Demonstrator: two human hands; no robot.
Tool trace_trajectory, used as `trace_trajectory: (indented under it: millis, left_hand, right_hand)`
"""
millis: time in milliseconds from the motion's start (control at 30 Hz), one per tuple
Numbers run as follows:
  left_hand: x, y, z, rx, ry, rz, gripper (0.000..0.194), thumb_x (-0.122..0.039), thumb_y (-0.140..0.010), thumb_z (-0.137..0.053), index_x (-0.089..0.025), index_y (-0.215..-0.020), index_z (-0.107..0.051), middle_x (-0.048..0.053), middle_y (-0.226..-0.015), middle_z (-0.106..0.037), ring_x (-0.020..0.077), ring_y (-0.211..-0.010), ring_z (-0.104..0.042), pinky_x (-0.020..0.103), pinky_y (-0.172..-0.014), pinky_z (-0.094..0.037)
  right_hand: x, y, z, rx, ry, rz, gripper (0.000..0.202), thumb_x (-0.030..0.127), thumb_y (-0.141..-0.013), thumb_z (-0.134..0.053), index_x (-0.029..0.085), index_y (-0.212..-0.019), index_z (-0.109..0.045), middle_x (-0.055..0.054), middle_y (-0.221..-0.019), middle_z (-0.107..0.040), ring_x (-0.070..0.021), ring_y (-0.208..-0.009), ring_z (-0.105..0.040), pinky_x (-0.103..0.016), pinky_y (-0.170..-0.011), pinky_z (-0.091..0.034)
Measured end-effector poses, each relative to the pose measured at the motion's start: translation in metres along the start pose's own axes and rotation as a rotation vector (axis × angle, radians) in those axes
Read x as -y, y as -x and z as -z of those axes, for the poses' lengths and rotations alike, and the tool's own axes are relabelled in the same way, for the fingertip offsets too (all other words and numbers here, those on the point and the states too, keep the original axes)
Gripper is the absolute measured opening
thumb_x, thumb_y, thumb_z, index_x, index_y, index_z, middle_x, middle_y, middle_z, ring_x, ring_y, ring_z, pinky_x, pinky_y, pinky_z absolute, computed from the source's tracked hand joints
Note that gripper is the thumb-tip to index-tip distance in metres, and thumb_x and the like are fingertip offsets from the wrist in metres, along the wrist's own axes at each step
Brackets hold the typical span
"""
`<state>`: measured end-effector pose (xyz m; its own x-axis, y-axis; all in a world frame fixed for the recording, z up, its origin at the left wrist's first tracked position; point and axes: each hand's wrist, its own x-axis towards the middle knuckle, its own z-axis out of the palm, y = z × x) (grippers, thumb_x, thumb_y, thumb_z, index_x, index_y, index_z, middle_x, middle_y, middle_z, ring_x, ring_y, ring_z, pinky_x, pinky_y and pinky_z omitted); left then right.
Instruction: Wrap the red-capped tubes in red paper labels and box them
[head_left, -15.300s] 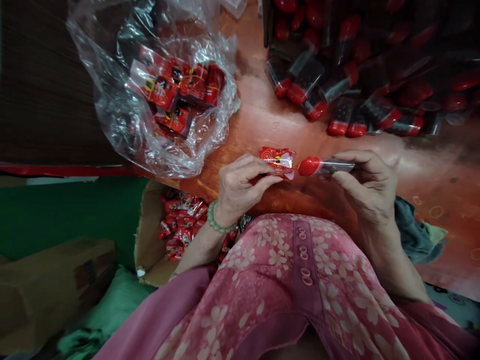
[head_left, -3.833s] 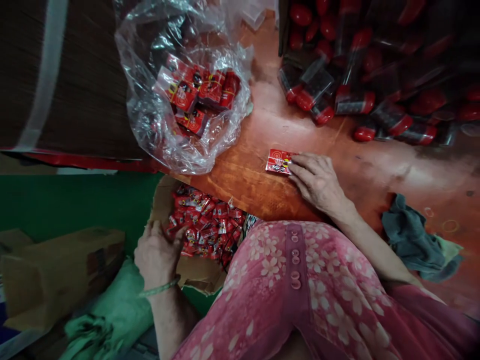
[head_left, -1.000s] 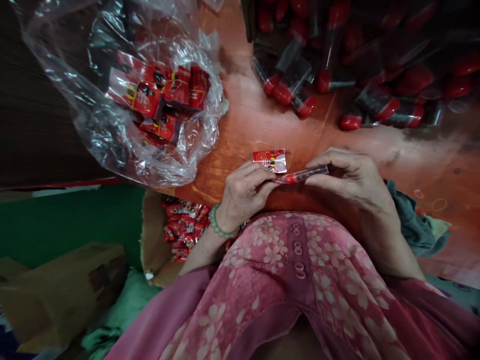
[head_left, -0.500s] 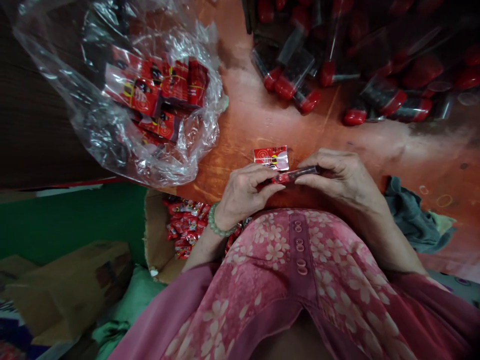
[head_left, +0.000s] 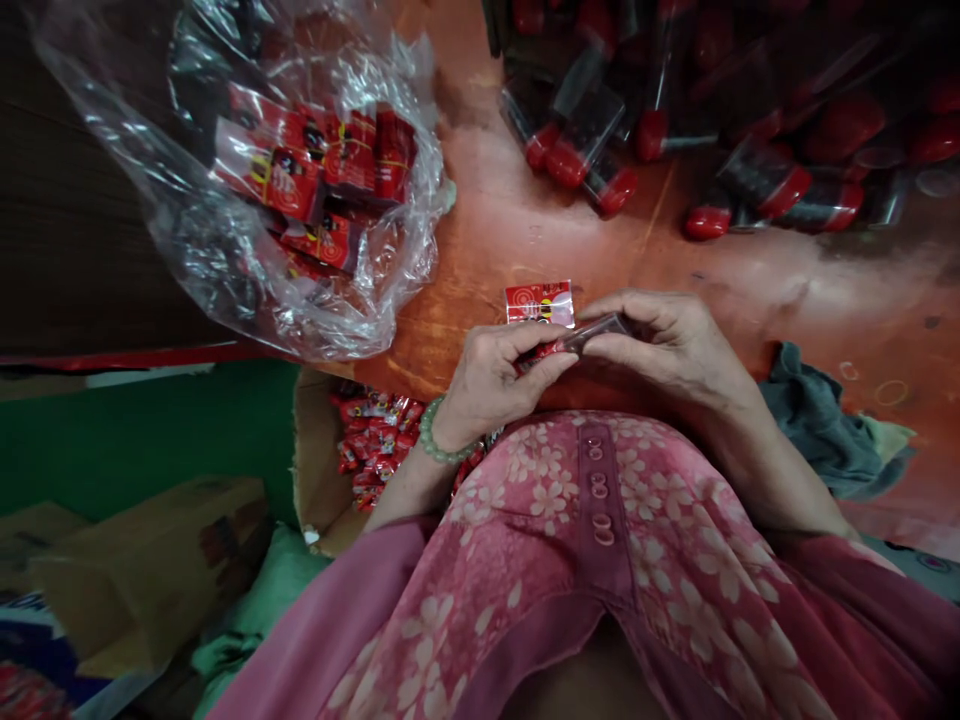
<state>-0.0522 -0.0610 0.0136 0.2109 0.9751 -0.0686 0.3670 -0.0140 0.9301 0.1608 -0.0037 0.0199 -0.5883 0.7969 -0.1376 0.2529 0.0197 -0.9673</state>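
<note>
Between my hands is a small clear tube (head_left: 594,332) with a red part at its left end. My left hand (head_left: 501,375), with a green bead bracelet at the wrist, is closed round the red end. The fingers and thumb of my right hand (head_left: 660,338) pinch the clear end, which points up and to the right. Just beyond my left fingers a flat red printed wrapper (head_left: 538,302) lies on the orange table (head_left: 487,250). My palms and the fingertips under the tube are hidden.
An open plastic bag (head_left: 405,290) at the upper left holds bundled red wrappers (head_left: 352,150). Red-capped clear containers (head_left: 600,150) lie at the upper right. A dark cloth (head_left: 817,430) is at the right. Below the table's left edge, a cardboard box (head_left: 319,460) holds red packets (head_left: 379,435).
The tube has tilted more steeply, its right end raised. My right hand has shifted slightly left, closer to my left hand. The whole view has moved a little.
</note>
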Motion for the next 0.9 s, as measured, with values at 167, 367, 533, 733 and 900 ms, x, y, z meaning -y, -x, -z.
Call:
trace_trajectory:
  millis: [167,367,533,733,900]
  left_hand:
    - [-0.006,0.001,-0.002,0.128,0.084,0.166,0.037,-0.045,-0.098,-0.059,-0.014,-0.096,-0.078,0.005,-0.084,-0.078,0.0137,-0.072,-0.066,0.025,-0.07,-0.05]
    - [-0.012,-0.005,-0.008,0.228,0.207,0.263,0.048,-0.056,-0.095,-0.058,-0.013,-0.082,-0.074,0.001,-0.068,-0.065,0.0111,-0.062,-0.052,0.025,-0.063,-0.042]
    - [-0.012,-0.002,-0.01,0.28,0.275,0.31,0.041,-0.054,-0.087,-0.07,-0.012,-0.086,-0.075,0.002,-0.078,-0.071,0.012,-0.069,-0.058,0.025,-0.069,-0.046]
    - [-0.005,0.004,-0.02,0.297,0.514,0.443,0.044,-0.054,-0.076,-0.083,-0.013,-0.086,-0.077,0.004,-0.078,-0.076,0.0125,-0.069,-0.066,0.025,-0.07,-0.052]
    - [0.002,0.003,-0.031,0.287,0.791,0.543,0.047,-0.056,-0.072,-0.087,-0.014,-0.089,-0.078,0.009,-0.086,-0.081,0.0173,-0.075,-0.075,0.03,-0.077,-0.06]
  right_hand:
    - [-0.002,0.011,-0.001,-0.02,-0.132,-0.076,0.029,0.04,-0.095,-0.068,0.022,-0.118,-0.069,-0.002,-0.093,-0.077,-0.0158,-0.079,-0.072,-0.029,-0.073,-0.059]
    - [-0.007,0.021,-0.005,-0.065,-0.175,-0.088,0.021,0.034,-0.088,-0.075,0.021,-0.103,-0.069,0.0,-0.085,-0.075,-0.0136,-0.072,-0.07,-0.025,-0.065,-0.056]
    - [-0.014,0.025,-0.006,-0.066,-0.295,-0.133,0.027,0.037,-0.086,-0.077,0.02,-0.106,-0.072,-0.001,-0.087,-0.078,-0.0142,-0.07,-0.07,-0.027,-0.067,-0.059]
    - [-0.019,0.025,-0.011,-0.071,-0.223,-0.094,0.027,0.037,-0.085,-0.077,0.019,-0.106,-0.077,-0.001,-0.085,-0.076,-0.014,-0.069,-0.068,-0.027,-0.067,-0.056]
    - [-0.014,0.02,-0.003,0.014,-0.163,-0.059,0.028,0.038,-0.09,-0.072,0.019,-0.11,-0.077,-0.002,-0.091,-0.076,-0.0143,-0.075,-0.068,-0.027,-0.07,-0.057]
